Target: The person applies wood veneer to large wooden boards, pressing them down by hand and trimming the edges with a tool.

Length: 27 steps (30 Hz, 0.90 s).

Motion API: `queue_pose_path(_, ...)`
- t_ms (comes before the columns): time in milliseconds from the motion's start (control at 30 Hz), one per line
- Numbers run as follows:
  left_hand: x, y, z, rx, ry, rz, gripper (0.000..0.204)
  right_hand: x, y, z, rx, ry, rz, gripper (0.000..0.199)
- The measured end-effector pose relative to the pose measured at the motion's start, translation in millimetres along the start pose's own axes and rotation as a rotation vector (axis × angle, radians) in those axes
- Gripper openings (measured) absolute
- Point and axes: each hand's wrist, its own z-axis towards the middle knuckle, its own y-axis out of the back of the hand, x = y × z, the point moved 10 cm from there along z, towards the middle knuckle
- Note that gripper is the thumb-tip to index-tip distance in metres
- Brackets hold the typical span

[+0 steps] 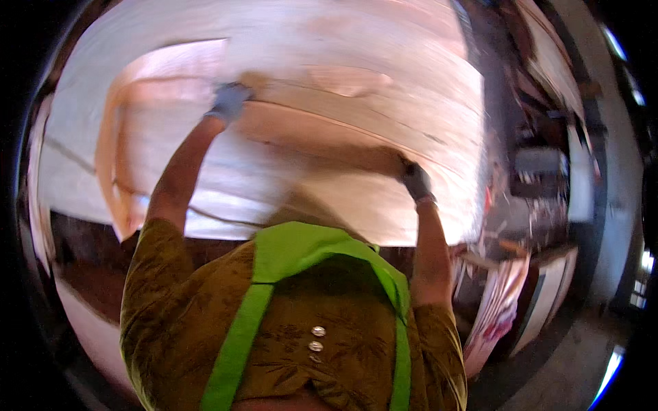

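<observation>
A long tan strip, apparently wood veneer [315, 133], stretches between my two gloved hands above a large pale sheet [411, 41] with wood-like grain. My left hand [232, 103], in a light grey-blue glove, is closed at the strip's left end. Lower and further right, my right hand [417, 181], its glove darker, is closed around the other end. Motion blur softens the fingers of both hands. To the left of my left hand, a curled tan piece of similar sheet [113, 147] lies on the pale surface.
A dark cord or line [219, 217] crosses the near left of the sheet. Beyond its right edge is a dark cluttered area with a grey box-like object [541, 163]. Upright boards [541, 301] and a pinkish cloth-like piece [500, 308] stand at the near right.
</observation>
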Motion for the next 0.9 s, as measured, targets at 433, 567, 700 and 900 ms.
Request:
queue_pose_path(433,-101.6,242.9,10.4,-0.634,-0.170,-0.151,0.010,11.0,30.8,-38.6,-0.168,-0.176,0.124,0.014)
queue_pose_path(567,-186.2,265.2,-4.7,-0.488,-0.359,-0.175,0.011,72.1,98.5,-92.4,-0.452,-0.043,0.458,0.014)
queue_pose_path(700,-279.0,247.4,-8.9,-0.258,-0.564,-0.176,0.005,155.3,166.9,-149.3,-0.561,0.151,0.685,0.031)
queue_pose_path(900,-330.1,238.8,0.8,-0.202,-0.664,-0.354,0.004,211.5,236.8,-187.8,-0.823,0.482,0.500,0.029)
